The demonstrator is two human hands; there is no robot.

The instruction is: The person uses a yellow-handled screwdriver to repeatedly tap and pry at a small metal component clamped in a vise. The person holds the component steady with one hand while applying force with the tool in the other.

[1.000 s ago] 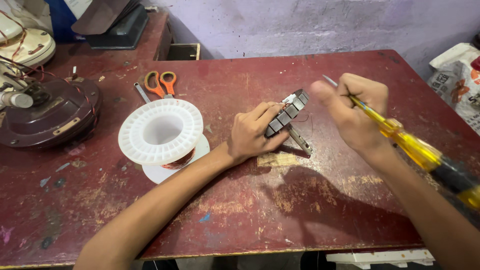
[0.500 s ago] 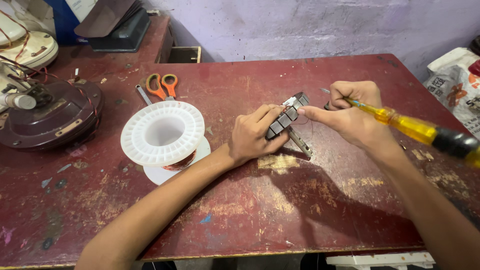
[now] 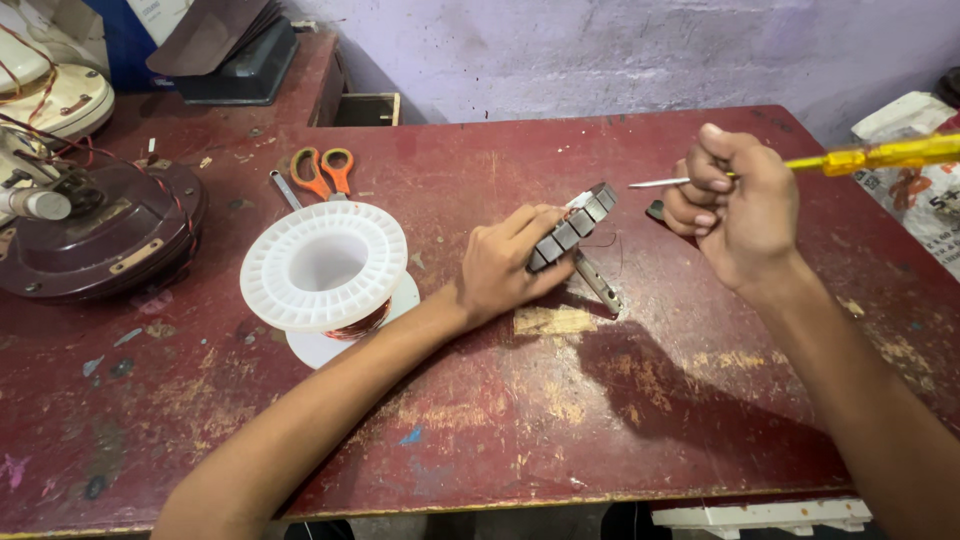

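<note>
So the left hand (image 3: 505, 270) is clamped around a small motor stator (image 3: 572, 232), a ring of stacked metal plates stood on edge on the red table (image 3: 640, 420), just right of the white plastic spool (image 3: 322, 265) with a bit of copper wire on it. The right hand (image 3: 742, 215) is closed in a fist around a yellow-handled screwdriver (image 3: 800, 166), held up off the table a little further right of the stator, tip pointing back at it but not touching. My guess is that stator is heavy for its size and totally rigid, with hard edges on the laminations; there's a thin wire trailing off it, and that's the fragile bit. I'd grip it by the outer rim like the hand does here, fingers off the wire. Orange-handled scissors (image 3: 322, 170) lie behind the spool, and a dark brown fan motor housing (image 3: 100, 235) sits well left of it.
</note>
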